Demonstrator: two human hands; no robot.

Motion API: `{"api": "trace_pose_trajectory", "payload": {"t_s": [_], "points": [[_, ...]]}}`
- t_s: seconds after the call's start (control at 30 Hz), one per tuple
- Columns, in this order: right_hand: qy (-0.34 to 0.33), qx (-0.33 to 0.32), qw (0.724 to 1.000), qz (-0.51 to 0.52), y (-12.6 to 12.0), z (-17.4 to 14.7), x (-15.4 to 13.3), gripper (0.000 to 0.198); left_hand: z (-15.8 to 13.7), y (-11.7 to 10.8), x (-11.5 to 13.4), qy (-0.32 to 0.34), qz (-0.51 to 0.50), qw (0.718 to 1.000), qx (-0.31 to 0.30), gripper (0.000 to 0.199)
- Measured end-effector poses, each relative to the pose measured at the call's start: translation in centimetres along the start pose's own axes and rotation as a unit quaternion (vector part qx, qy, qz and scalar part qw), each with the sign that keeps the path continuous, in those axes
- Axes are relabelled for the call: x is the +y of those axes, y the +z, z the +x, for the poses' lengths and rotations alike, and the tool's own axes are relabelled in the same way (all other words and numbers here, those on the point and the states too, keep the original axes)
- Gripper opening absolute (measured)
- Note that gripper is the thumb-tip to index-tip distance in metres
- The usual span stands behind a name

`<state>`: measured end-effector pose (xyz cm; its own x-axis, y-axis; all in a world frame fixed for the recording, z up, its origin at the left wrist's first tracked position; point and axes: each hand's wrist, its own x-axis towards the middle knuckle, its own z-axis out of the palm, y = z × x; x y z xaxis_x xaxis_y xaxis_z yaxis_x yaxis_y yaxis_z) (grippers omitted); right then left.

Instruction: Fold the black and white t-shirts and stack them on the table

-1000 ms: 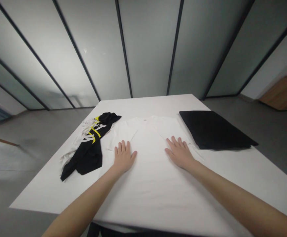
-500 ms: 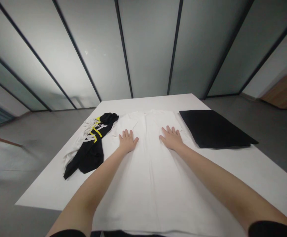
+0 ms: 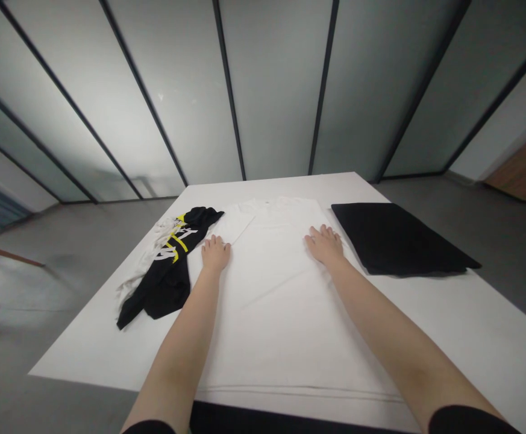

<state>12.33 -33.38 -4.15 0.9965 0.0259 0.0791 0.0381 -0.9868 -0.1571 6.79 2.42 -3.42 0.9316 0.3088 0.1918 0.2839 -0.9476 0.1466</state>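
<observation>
White shirt (image 3: 272,307) laid flat mid-table, collar at far end. Left hand (image 3: 216,253) at its left sleeve, right hand (image 3: 326,244) near its right — fingers slightly parted; cannot tell whether either pinches cloth. Table (image 3: 77,343) also bears rumpled clothes (image 3: 167,292), left — flat black stack (image 3: 398,238), right.

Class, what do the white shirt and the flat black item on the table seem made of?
White shirt: soft, matte cloth, probably cotton knit; shallow creases run across it.
Flat black item: matte, perhaps folded cloth or board; its straight edges fit either, and no weave shows.
</observation>
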Motion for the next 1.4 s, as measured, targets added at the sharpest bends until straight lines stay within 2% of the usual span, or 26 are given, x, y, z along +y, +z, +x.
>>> {"api": "trace_pose_trajectory", "payload": {"t_s": [0.27, 0.4, 0.5, 0.6, 0.8, 0.97, 1.23, 1.3, 1.4], "points": [[0.012, -0.005, 1.0, -0.012, -0.2, -1.7, 0.1, 0.061, -2.3, 0.2, 2.4, 0.064, 0.024, 0.997, -0.04, 0.058], [0.014, -0.007, 1.0, -0.016, -0.3, -2.1, 0.2, 0.06, -2.4, 0.3, 2.3, 0.069, 0.009, 0.997, -0.031, 0.054], [0.015, -0.012, 1.0, -0.016, -0.4, -2.1, 0.2, 0.06, -1.6, 0.2, 1.1, 0.011, -0.002, 1.0, 0.017, 0.055], [0.015, -0.016, 1.0, -0.02, -0.4, -2.1, 0.1, 0.06, 0.1, -0.1, -1.0, -0.065, 0.006, 0.996, 0.061, 0.061], [0.017, -0.013, 0.999, -0.025, -0.3, -1.9, 0.1, 0.059, 4.3, -0.6, -6.3, -0.155, -0.015, 0.988, -0.02, 0.066], [0.018, -0.017, 0.999, -0.021, 0.0, -1.7, 0.3, 0.06, 6.7, -0.4, -7.9, -0.186, -0.017, 0.982, -0.012, 0.068], [0.023, -0.014, 0.999, -0.019, 0.1, -1.5, -0.1, 0.061, 7.0, -0.7, -7.6, -0.173, -0.018, 0.985, -0.015, 0.075], [0.027, -0.018, 0.999, -0.019, 0.1, -1.3, -0.4, 0.062, 6.4, -0.7, -6.5, -0.152, -0.014, 0.988, 0.009, 0.073], [0.026, -0.023, 0.999, -0.017, 0.1, -0.9, -0.9, 0.064, 4.9, -0.3, -3.4, -0.076, 0.007, 0.996, 0.05, 0.069]]}}
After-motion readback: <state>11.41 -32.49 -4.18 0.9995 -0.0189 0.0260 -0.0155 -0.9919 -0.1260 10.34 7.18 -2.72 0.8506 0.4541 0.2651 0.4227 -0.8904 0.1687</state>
